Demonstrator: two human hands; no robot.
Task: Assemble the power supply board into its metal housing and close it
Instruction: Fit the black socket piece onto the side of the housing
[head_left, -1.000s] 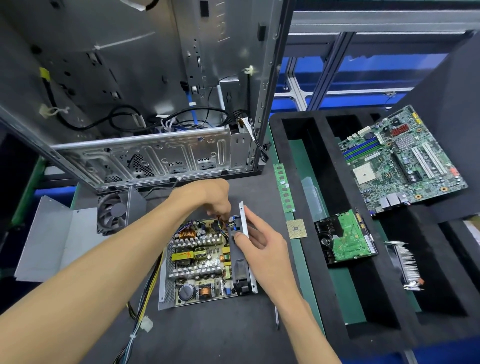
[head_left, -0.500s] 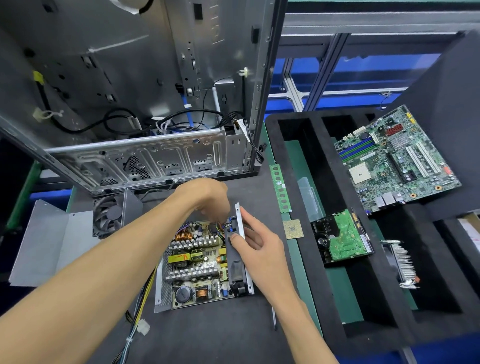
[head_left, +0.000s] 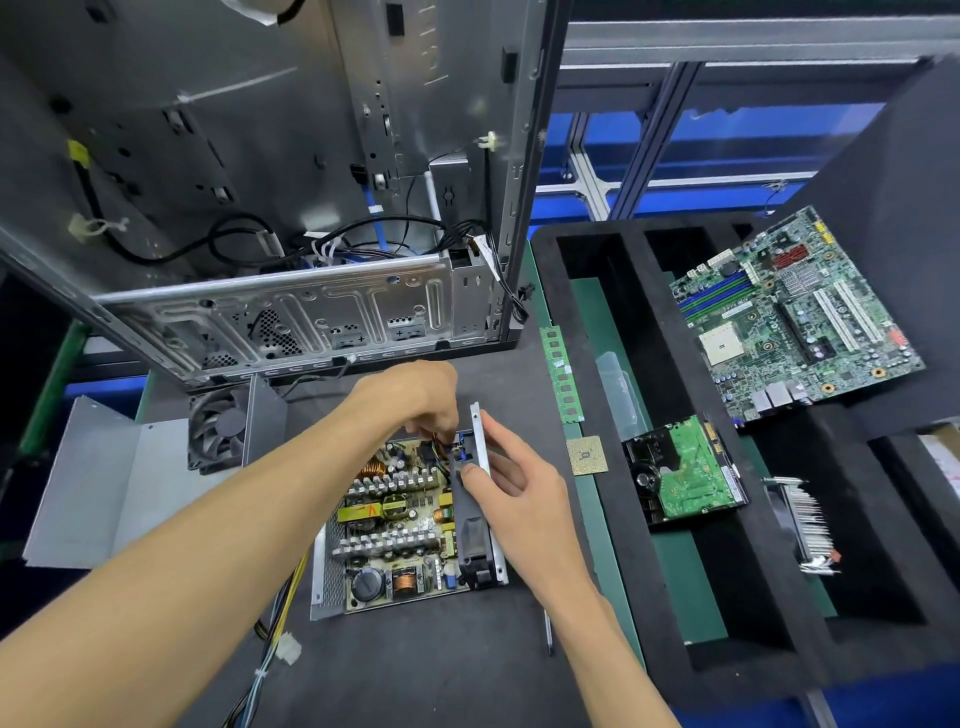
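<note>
1. While the power supply board (head_left: 400, 514) lies flat in its metal housing (head_left: 323, 577) on the dark work mat (head_left: 415, 670), both hands work at its far right corner
2. Left hand (head_left: 415, 395): fingers curled downward, pinching the small wires (head_left: 441, 441) at the board's far edge beside the upright side panel (head_left: 480, 467)
3. Right hand (head_left: 519, 499): thumb on the inner face of the panel and fingers behind its outer face, gripping the panel near its top
4. Side panel: stands upright along the board's right edge; a black socket block (head_left: 475, 545) sits against its inner side
5. Cable bundle (head_left: 270, 644) with a white plug leaves the housing at the near left
6. Housing cover (head_left: 98, 499) with fan (head_left: 218, 431) lies to the left, apart from the board
7. Open computer case (head_left: 270, 218) stands behind the work area
8. To the right: memory stick (head_left: 561, 379), processor chip (head_left: 587, 456), and a foam tray (head_left: 649, 519) holding a hard drive (head_left: 685, 478), motherboard (head_left: 795, 317) and heatsink (head_left: 805, 525)
</note>
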